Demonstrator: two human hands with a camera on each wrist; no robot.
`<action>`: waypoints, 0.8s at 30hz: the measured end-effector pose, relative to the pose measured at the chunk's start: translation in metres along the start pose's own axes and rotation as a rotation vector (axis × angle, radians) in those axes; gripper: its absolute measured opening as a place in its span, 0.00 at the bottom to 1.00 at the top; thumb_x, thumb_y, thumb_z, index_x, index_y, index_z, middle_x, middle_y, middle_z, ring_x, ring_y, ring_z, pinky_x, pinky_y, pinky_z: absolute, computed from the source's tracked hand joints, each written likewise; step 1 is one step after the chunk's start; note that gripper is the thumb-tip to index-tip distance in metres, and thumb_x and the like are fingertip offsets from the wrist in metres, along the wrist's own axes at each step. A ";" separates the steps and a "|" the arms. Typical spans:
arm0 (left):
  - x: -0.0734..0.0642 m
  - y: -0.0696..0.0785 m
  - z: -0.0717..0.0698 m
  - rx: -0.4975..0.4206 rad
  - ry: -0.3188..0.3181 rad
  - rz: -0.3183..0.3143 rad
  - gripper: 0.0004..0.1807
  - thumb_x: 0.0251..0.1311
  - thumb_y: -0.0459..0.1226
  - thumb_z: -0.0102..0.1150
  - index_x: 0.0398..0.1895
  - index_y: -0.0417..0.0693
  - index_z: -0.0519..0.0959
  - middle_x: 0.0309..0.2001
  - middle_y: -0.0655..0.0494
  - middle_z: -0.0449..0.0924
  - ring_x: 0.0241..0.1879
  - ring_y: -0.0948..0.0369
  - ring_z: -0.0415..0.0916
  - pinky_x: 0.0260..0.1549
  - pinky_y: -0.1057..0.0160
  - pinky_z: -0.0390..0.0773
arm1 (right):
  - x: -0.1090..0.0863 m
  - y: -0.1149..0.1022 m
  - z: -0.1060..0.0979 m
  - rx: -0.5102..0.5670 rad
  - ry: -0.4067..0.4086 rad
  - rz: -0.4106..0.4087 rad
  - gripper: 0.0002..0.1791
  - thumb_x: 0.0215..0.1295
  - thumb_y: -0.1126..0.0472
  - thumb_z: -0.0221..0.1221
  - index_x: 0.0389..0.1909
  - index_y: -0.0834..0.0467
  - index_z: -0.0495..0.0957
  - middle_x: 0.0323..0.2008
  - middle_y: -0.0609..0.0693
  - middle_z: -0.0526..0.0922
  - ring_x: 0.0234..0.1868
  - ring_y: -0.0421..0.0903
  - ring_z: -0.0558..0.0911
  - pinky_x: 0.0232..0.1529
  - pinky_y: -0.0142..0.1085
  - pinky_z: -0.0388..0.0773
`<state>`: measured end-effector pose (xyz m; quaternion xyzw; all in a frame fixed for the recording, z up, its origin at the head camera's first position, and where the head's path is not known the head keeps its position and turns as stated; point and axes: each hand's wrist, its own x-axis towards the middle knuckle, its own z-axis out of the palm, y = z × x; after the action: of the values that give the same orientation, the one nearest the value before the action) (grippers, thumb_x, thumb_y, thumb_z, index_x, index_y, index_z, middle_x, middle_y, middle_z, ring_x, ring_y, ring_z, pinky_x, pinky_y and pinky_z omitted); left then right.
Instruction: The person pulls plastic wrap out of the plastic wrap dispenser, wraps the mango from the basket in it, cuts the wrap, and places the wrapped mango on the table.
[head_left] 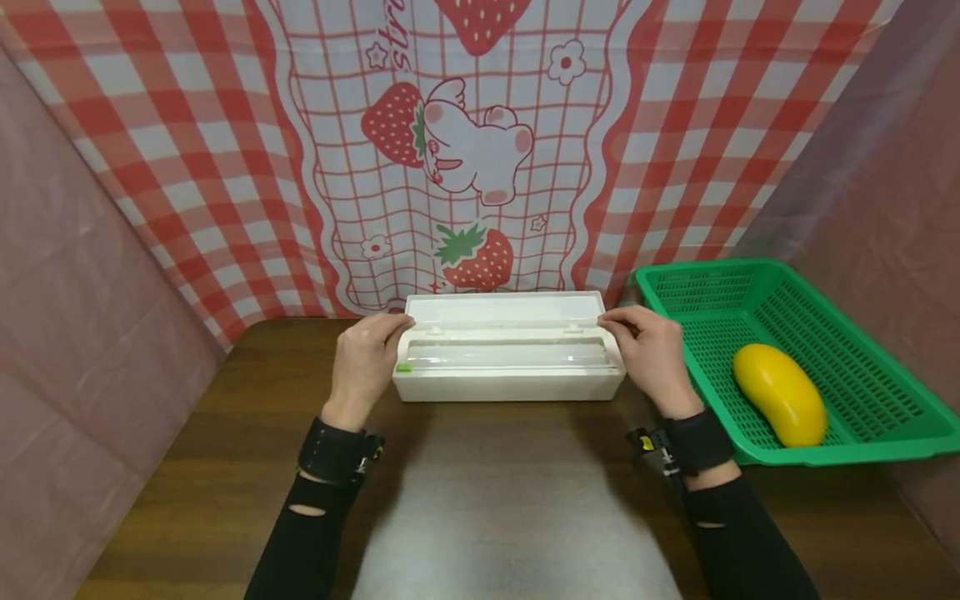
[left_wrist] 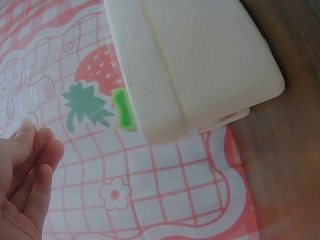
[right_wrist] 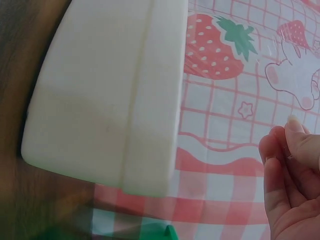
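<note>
Brown table (head_left: 247, 433), and toward its far edge a white box (head_left: 507, 388); at its ends, left hand (head_left: 366, 357) and right hand (head_left: 651, 350) pinch clear film (left_wrist: 27, 95), seemingly drawn out, probably not yet cut.

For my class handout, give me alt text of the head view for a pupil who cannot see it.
The left hand and right hand pinch clear film over a white box on a brown table. To the right, a yellow object lies in a green basket; a strawberry-print cloth hangs behind.
</note>
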<state>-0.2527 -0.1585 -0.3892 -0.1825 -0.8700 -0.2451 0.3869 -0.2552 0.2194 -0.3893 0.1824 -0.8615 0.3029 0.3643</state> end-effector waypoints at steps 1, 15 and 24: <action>0.001 0.001 -0.001 -0.001 0.003 0.001 0.09 0.58 0.41 0.58 0.37 0.49 0.83 0.33 0.57 0.82 0.34 0.62 0.78 0.36 0.61 0.76 | 0.000 0.000 -0.001 -0.003 0.003 -0.003 0.07 0.59 0.58 0.59 0.34 0.56 0.82 0.31 0.49 0.81 0.29 0.40 0.76 0.29 0.37 0.72; 0.006 0.005 -0.011 0.023 0.068 0.072 0.08 0.59 0.40 0.57 0.36 0.48 0.84 0.32 0.57 0.82 0.33 0.60 0.78 0.35 0.59 0.76 | 0.005 -0.011 -0.012 -0.015 0.036 -0.032 0.06 0.58 0.59 0.60 0.34 0.55 0.82 0.31 0.48 0.81 0.30 0.39 0.76 0.31 0.35 0.71; 0.009 0.012 -0.019 0.032 0.084 0.084 0.09 0.59 0.40 0.57 0.36 0.46 0.84 0.33 0.55 0.82 0.34 0.60 0.78 0.35 0.59 0.76 | 0.007 -0.015 -0.019 -0.029 0.057 -0.042 0.07 0.59 0.58 0.59 0.35 0.56 0.82 0.30 0.49 0.81 0.31 0.40 0.76 0.32 0.38 0.71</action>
<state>-0.2413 -0.1584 -0.3680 -0.2022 -0.8484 -0.2223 0.4357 -0.2424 0.2199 -0.3676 0.1865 -0.8510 0.2880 0.3975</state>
